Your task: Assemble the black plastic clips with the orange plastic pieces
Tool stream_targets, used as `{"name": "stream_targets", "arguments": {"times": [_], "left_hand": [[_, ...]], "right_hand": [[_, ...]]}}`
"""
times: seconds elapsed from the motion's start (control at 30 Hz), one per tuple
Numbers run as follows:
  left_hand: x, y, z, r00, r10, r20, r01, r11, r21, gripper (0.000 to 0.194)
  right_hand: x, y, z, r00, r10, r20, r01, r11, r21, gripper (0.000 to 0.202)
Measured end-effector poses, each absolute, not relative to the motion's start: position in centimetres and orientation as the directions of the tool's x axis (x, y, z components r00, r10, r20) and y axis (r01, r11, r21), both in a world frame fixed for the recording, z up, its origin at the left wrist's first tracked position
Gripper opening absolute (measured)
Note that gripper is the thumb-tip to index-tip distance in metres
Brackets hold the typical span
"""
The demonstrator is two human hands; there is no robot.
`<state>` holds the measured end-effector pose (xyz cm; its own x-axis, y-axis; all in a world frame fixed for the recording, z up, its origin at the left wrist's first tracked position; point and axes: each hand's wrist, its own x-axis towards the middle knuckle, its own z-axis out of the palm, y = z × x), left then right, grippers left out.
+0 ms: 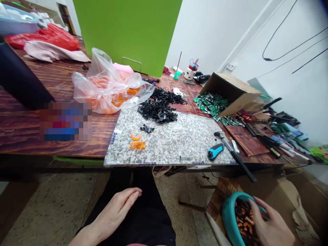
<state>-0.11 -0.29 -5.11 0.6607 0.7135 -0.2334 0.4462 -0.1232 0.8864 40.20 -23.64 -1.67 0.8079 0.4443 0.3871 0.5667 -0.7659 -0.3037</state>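
My left hand (pixel 116 208) lies over my lap, its fingers extended side by side, holding nothing I can see. Low at the right, my right hand (pixel 273 222) is curled over the far-right rim of a teal bowl (pixel 228 212). Its thumb and index fingertip are close together; whatever they hold is hidden. Inside the bowl are many small orange and black plastic parts (pixel 244 218). On the speckled board (pixel 159 147) lie a few orange clear clips (pixel 137 145), a black clip (pixel 147 128), a large pile of black clips (pixel 160 109) and a small metal pin (pixel 185 158).
A blue-handled tool (pixel 216 151) and a black-handled hammer-like tool (pixel 241 160) lie at the board's right. Green-and-white pieces (pixel 211 102) spill from a tipped cardboard box (pixel 233 89). A plastic bag (pixel 107 89) holds orange parts. A green panel (pixel 128 30) stands behind.
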Motion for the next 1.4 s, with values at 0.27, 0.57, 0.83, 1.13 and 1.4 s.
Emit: {"name": "stream_targets", "arguments": {"times": [0.27,0.57,0.83,1.13,1.4], "left_hand": [[1.0,-0.7,-2.5,0.692,0.687,-0.223,0.412,-0.123,0.903,0.031],[-1.9,-1.2,-2.2,0.593,0.76,-0.266,0.42,-0.01,0.907,0.03],[-1.9,-0.6,-2.5,0.593,0.76,-0.266,0.384,0.024,0.923,0.03],[-0.8,-0.5,-1.3,0.627,0.739,-0.245,0.347,0.017,0.938,0.028],[-0.8,-0.6,-1.0,0.634,0.733,-0.248,0.342,0.022,0.94,0.029]], "right_hand": [[26.9,-0.3,3.9,0.129,0.886,0.445,0.858,0.125,-0.498,0.016],[23.1,10.1,1.9,-0.052,0.933,0.355,0.912,0.189,-0.363,0.006],[24.7,10.3,1.9,-0.084,0.849,0.522,0.945,0.234,-0.228,0.01],[26.2,9.7,1.6,-0.011,0.77,0.637,0.945,0.216,-0.245,0.015],[26.8,8.5,0.9,-0.004,0.755,0.655,0.957,0.193,-0.217,0.022]]}}
